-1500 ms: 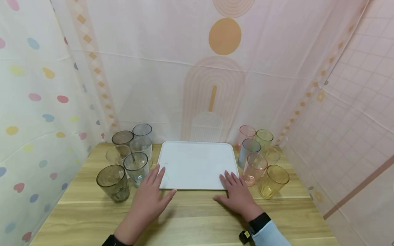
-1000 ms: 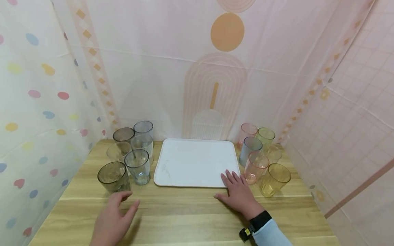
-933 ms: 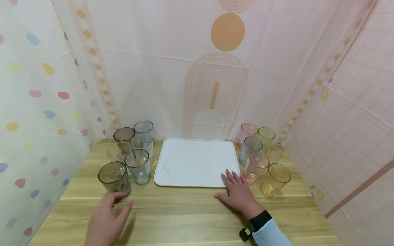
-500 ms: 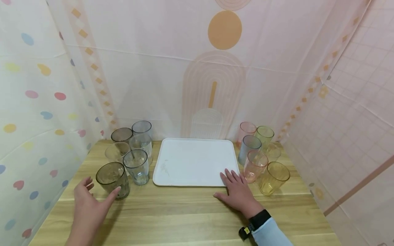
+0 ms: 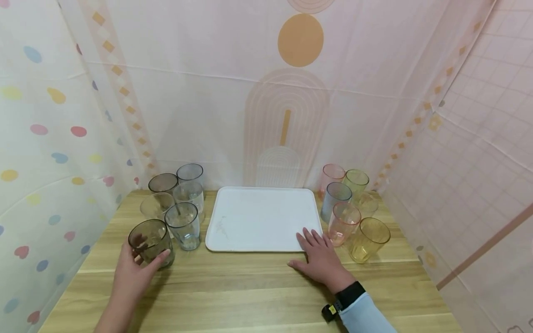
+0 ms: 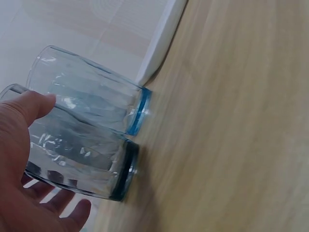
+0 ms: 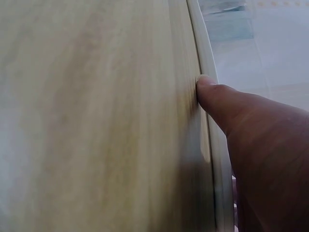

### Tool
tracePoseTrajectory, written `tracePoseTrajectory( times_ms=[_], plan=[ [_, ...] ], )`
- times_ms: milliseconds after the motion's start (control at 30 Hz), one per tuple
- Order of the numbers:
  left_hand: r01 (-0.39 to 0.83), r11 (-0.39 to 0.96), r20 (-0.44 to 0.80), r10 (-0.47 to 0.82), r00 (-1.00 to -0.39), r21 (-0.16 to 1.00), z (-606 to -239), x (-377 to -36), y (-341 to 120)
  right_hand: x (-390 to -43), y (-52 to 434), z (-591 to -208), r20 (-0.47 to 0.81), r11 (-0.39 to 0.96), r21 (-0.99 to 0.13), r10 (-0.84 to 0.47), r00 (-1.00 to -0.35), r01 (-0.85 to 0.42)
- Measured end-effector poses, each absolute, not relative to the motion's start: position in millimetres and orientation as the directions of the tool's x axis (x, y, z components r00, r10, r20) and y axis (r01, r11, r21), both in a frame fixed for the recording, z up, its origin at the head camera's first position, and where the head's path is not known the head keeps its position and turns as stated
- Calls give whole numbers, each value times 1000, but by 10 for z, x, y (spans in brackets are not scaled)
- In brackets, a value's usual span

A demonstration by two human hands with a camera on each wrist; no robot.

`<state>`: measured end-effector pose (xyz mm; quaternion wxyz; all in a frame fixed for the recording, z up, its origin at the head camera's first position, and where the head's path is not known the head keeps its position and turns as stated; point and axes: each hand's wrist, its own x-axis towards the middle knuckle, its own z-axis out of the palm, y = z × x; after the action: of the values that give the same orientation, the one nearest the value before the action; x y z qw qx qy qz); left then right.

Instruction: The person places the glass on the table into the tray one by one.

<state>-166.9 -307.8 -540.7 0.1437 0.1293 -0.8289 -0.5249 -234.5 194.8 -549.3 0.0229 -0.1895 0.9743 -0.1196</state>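
1. At the far left of the light wooden table (image 5: 258,291) the left hand (image 5: 135,268) curls round the smoky grey-brown transparent tumbler (image 5: 151,243); the thumb lies on its near right side and fingertips show through the wall on the far side; the tumbler stands upright at the front of the left group, near the table's left edge.
2. Just right of it stands a clear bluish ribbed tumbler (image 5: 183,226) (in the left wrist view the two sit side by side, bases close together (image 6: 87,104)); behind them four more grey and clear transparent tumblers (image 5: 175,187) cluster toward the back curtain.
3. In the middle lies a white rectangular plastic tray (image 5: 262,212), flat on the table, its left front corner close to the bluish tumbler.
4. The right hand (image 5: 320,261) lies flat and spread, fingers straight; the fingertips rest on the tray's near right corner and the thumb lies on the wood; the right wrist view shows the thumb (image 7: 217,96) against the tray's rim; a black wristband (image 5: 347,296) and pale blue sleeve (image 5: 366,319) follow.
5. At the right stand six tinted transparent tumblers: a pink one (image 5: 342,224) and an amber-yellow one (image 5: 368,239) in front, a grey-blue one (image 5: 333,200), a green one (image 5: 355,182), another pink and a pale yellow one behind.
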Motion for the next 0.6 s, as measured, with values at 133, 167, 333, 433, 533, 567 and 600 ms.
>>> tracePoseTrajectory(
  times_ms=[133,167,333,433,533,567,600],
  plan=[
    [-82,415,92,-382,-919,906,-5422,-1643,-3045,-2350,1951,-5498,-6,902,-236,-374,-927,-363],
    [-85,415,90,-385,-918,906,-5422,-1634,-3037,-2350,1949,-5498,-6,901,-238,-374,-927,-362],
    [-106,407,63,-380,-923,908,-5402,-1541,-2950,-2355,1947,-5494,-19,901,-240,-375,-927,-360],
    [-115,411,50,-370,-928,904,-5376,-1456,-2850,-2357,1949,-5494,-19,902,-238,-375,-927,-360],
    [-86,423,70,-340,-938,902,-5347,-1378,-2728,-2362,1955,-5500,-21,905,-233,-372,-928,-357],
    [-69,431,85,-330,-940,900,-5339,-1358,-2682,-2365,1957,-5504,-18,904,-234,-372,-928,-358],
    [-51,442,103,-316,-943,896,-5330,-1340,-2633,-2367,1958,-5504,-17,904,-233,-372,-928,-358]
  ],
)
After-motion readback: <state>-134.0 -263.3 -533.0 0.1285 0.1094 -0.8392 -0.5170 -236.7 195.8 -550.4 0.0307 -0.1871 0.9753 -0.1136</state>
